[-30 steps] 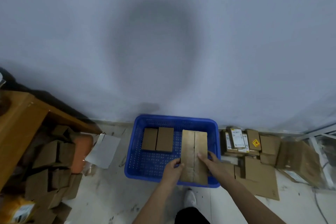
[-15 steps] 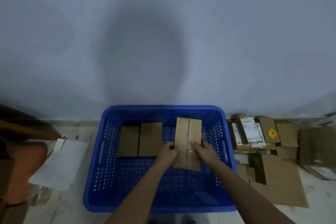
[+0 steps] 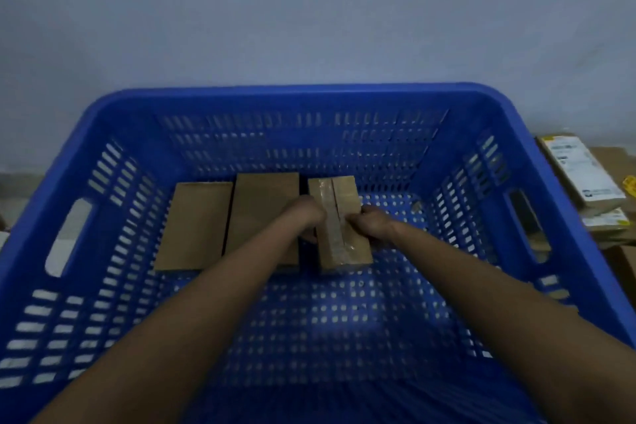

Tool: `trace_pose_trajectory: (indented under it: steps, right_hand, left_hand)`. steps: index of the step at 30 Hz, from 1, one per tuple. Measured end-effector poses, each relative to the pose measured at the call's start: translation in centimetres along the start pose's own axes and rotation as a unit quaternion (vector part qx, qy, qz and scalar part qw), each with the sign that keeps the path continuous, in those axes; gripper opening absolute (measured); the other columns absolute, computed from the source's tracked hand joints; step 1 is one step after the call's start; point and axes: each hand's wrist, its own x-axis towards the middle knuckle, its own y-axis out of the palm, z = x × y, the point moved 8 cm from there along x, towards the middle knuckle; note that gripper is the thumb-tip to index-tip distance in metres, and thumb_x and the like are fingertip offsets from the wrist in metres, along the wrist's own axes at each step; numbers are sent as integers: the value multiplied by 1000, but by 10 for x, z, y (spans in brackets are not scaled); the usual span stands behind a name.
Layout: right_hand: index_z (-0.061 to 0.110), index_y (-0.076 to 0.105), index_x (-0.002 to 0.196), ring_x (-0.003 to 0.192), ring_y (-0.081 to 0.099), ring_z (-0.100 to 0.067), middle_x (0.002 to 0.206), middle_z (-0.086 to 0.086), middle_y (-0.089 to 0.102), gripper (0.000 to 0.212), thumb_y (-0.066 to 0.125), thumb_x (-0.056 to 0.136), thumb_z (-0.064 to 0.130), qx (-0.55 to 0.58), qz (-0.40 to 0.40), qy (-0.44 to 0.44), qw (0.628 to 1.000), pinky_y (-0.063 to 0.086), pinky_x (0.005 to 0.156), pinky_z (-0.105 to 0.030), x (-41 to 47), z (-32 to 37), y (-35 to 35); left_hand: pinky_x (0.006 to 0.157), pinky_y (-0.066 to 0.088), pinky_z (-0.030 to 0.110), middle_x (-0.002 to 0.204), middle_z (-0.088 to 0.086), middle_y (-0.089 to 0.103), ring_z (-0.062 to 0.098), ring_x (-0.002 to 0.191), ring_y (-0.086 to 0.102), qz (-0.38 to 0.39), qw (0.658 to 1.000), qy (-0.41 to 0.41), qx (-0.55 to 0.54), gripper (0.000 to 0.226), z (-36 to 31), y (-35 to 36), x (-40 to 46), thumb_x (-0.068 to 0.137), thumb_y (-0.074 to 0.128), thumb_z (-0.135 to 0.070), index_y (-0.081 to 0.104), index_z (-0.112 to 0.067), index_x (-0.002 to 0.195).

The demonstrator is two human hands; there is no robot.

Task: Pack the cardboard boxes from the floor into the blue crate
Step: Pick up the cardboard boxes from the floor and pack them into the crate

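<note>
Inside the big blue perforated plastic crate [image 3: 103, 120], three brown cardboard boxes sit in a row at the far end of its floor: a flat one on the left [image 3: 194, 225], a flat one in the middle [image 3: 261, 206], and a tape-sealed box [image 3: 339, 217] just right of it. Both arms reach in. The left hand [image 3: 308, 217] curls round that taped box's left side, the right hand [image 3: 370, 222] grips its right side. More labelled boxes [image 3: 581, 170] lie on the floor outside, right.
</note>
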Motion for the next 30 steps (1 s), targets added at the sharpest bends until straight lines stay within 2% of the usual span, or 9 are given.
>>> trace_pose_trajectory:
  steps: [3, 5, 7, 9, 13, 16, 21, 27, 30]
  right_hand:
    - [10, 44, 133, 88, 59, -22, 120, -13, 57, 35, 46, 100, 22, -12, 0, 4, 1000, 48, 58, -28, 14, 0, 10]
    - [12, 43, 128, 86, 59, -25, 110, -11, 56, 33, 47, 98, 23, -19, -10, 7, 1000, 54, 66, -35, 22, 1, 15]
    - [11, 44, 125, 93, 62, -33, 105, -12, 57, 32, 48, 96, 23, -17, -17, 14, 1000, 55, 74, -43, 26, 0, 20]
    - [8, 43, 126, 100, 62, -36, 104, -13, 58, 35, 49, 96, 22, -22, -18, 15, 999, 55, 82, -48, 24, 2, 26]
    - [11, 29, 142, 99, 62, -30, 122, -15, 56, 55, 51, 94, 29, -38, -4, 19, 999, 56, 83, -44, 19, 4, 34]
    - [11, 18, 149, 84, 61, -28, 119, -16, 56, 65, 50, 95, 27, -37, 15, 19, 999, 54, 68, -39, 17, 5, 34]
    - [10, 20, 149, 64, 46, -22, 102, -12, 52, 63, 48, 96, 26, -86, -6, 12, 996, 43, 60, -35, 2, 15, 6]
    - [15, 25, 149, 92, 57, -26, 124, -9, 56, 64, 50, 96, 40, -123, -70, -73, 987, 41, 76, -34, -94, 57, -64]
    - [22, 19, 152, 120, 52, -32, 144, -14, 44, 74, 55, 92, 45, -135, -99, -103, 981, 45, 94, -38, -165, 84, -104]
  left_hand:
    - [82, 58, 48, 111, 23, 63, 37, 92, 68, -29, 999, 14, 32, 28, -2, -5, 6, 95, 47, -11, 51, 4, 119]
    - [79, 59, 43, 103, 20, 64, 35, 89, 68, -57, 995, 34, 80, 21, -7, -10, 3, 94, 45, -7, 54, 4, 109]
    - [62, 52, 34, 83, 10, 57, 26, 71, 60, -101, 975, 59, 188, 11, -15, -14, -9, 93, 47, -6, 52, -3, 83]
    - [54, 42, 29, 71, 5, 49, 18, 61, 48, -143, 951, 94, 256, 24, -20, -12, -20, 92, 48, -8, 48, -9, 69]
    - [75, 50, 33, 107, 13, 62, 27, 98, 62, -190, 895, 168, 366, 22, -30, 2, -31, 94, 45, -4, 65, -4, 105]
    - [72, 46, 32, 111, 15, 61, 29, 98, 62, -156, 887, 192, 391, 24, -32, 13, -23, 95, 43, -5, 64, -3, 107]
    - [71, 45, 31, 109, 13, 62, 27, 97, 62, -127, 894, 181, 391, 21, -29, 10, -23, 93, 48, -8, 65, -5, 105]
    - [73, 46, 35, 119, 14, 59, 29, 105, 59, -118, 911, 164, 360, 28, -64, -18, -105, 93, 47, -15, 59, -6, 116]
    - [70, 45, 34, 114, 14, 58, 29, 103, 58, -138, 921, 184, 315, 26, -100, -53, -167, 91, 49, -21, 55, -8, 114]
